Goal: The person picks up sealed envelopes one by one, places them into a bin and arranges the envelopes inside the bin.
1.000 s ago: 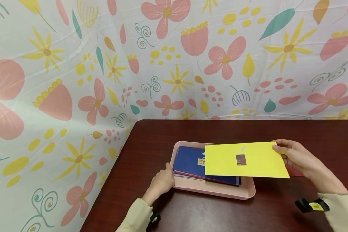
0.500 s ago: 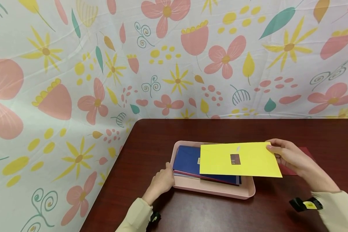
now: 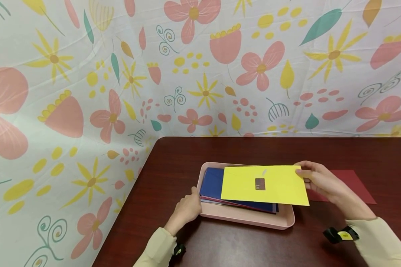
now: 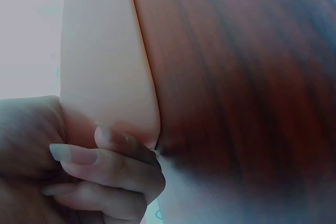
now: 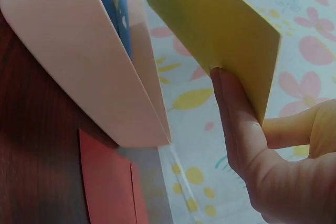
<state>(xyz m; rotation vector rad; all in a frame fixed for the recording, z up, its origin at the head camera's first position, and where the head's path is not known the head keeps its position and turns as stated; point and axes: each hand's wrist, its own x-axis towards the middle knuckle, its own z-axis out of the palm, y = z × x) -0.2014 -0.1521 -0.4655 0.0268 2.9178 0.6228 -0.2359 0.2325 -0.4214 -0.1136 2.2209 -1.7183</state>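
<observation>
My right hand (image 3: pixel 324 183) pinches a yellow envelope (image 3: pixel 280 187) by its right end, thumb on top and fingers underneath. The envelope has a small brown label and overlaps the pink tray (image 3: pixel 244 218) in the head view. From the right wrist, a gap shows between the yellow envelope (image 5: pixel 231 30) and the tray wall (image 5: pixel 68 51). Inside the tray lies a stack of envelopes with a dark blue one (image 3: pixel 211 185) on top, partly hidden. My left hand (image 3: pixel 186 207) grips the tray's left end; in the left wrist view its fingers (image 4: pixel 115 171) curl at the tray's corner.
A red envelope (image 3: pixel 354 187) lies on the dark wood table (image 3: pixel 180 152) to the right of the tray, partly behind my right wrist. Flower-patterned cloth (image 3: pixel 200 55) hangs behind the table and along its left side.
My right hand has carried the yellow envelope leftward, farther over the tray, covering more of the blue one and baring more of the red one. The left hand and tray stay put.
</observation>
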